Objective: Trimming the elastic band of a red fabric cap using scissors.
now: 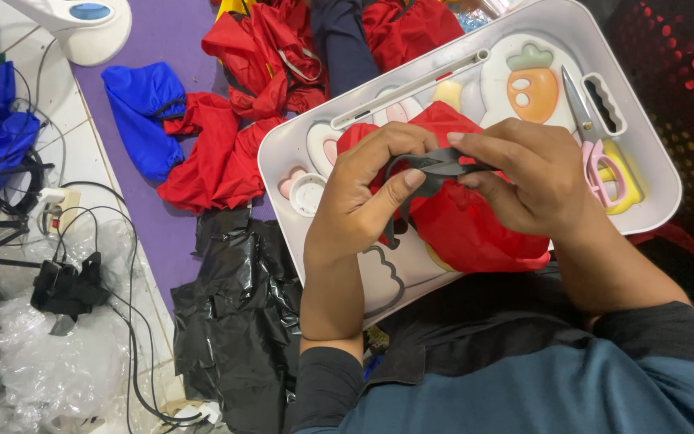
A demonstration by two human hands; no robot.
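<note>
Both hands work over the white tray (652,173): my left hand (363,197) and right hand (524,173) pinch a black strap (435,166) taut between fingertips, just above the red fabric (467,225) lying on the tray, keeping it steady; scissors (596,153) rest nearby.

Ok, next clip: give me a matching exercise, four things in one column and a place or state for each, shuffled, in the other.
Things:
1. black strap
2. scissors
3. black plastic sheet
4. blue cloth

Places or states:
A. crumpled on the floor, left of the white tray
B. pinched between the left hand and the right hand
C. on the purple mat, beside red cloth pieces
D. lying in the tray near its right end

Pairs: 1-B, 2-D, 3-A, 4-C
</note>
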